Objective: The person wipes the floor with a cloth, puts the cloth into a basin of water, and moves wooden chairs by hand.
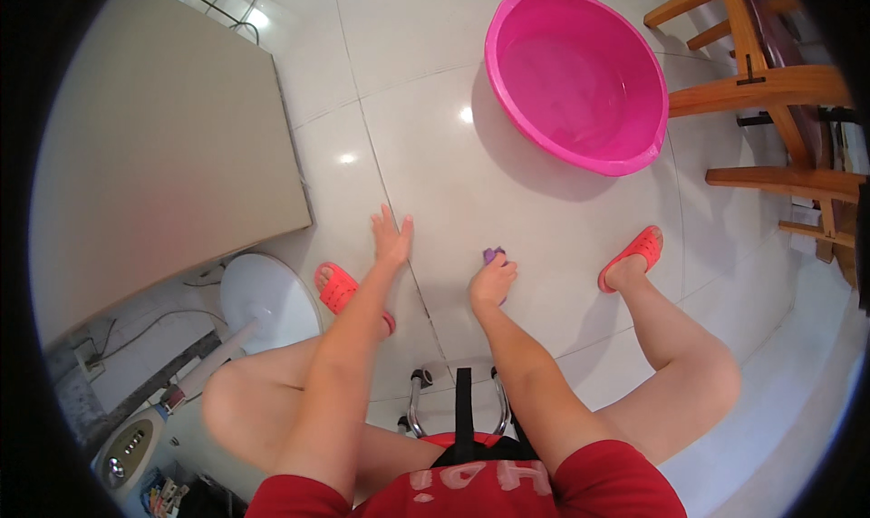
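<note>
Between my feet, my right hand (495,281) presses a bunched purple cloth (492,253) onto the pale tiled floor (442,178). Only the edges of the cloth show past my fingers. My left hand (392,238) is over the floor to the left, fingers apart and nothing in it; whether it touches the tiles I cannot tell. A round pink plastic basin (571,76) stands on the floor beyond my right hand, apart from it. Liquid seems to lie in its bottom.
A beige cabinet or table (177,151) takes up the left side. Below it are a fan's round white base (265,300) and cables. Wooden chairs (768,90) stand at the right. My feet wear red slippers (338,290). Beneath me is a wheeled stool with chrome legs (416,402).
</note>
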`<state>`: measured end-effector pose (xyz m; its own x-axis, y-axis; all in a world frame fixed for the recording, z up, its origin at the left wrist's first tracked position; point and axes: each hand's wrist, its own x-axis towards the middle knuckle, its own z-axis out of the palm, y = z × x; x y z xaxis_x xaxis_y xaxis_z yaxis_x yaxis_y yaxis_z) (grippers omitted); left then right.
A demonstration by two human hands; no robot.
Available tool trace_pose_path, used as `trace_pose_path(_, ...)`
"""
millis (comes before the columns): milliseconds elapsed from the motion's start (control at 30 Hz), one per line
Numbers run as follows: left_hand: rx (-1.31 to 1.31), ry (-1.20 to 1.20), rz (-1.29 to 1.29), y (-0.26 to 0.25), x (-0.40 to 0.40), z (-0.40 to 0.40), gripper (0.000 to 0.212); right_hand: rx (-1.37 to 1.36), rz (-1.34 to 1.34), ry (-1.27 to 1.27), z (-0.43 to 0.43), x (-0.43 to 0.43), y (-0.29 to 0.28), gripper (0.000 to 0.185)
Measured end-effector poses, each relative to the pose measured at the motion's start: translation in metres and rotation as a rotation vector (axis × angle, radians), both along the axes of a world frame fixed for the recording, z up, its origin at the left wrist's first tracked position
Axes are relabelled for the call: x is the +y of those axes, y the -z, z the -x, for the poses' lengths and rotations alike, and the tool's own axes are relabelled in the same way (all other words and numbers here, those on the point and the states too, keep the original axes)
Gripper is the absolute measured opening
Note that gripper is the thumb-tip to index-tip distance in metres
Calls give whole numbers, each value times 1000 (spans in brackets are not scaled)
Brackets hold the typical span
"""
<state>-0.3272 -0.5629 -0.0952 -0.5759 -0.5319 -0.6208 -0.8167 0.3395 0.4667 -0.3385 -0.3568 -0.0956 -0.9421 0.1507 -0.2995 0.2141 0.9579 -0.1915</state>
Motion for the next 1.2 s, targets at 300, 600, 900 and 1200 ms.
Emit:
trace_pose_path(300, 411, -728, -219, -73, 99, -16, 65, -465, 354, -360, -35, -7, -1, 19)
trace_pose_path(600, 457, -468, -444, -166, 102, 3, 58, -1309, 1798, 1029, -37, 111, -52, 24)
trace_pose_path(900, 303, 333, -380, -341, 112, 0, 56, -1128, 2495, 931, 21, 107, -160, 26)
trace_pose_path(1200, 87, 647, -351, -344, 102, 4, 54, -482, 2347, 1156, 46, 111, -158, 21)
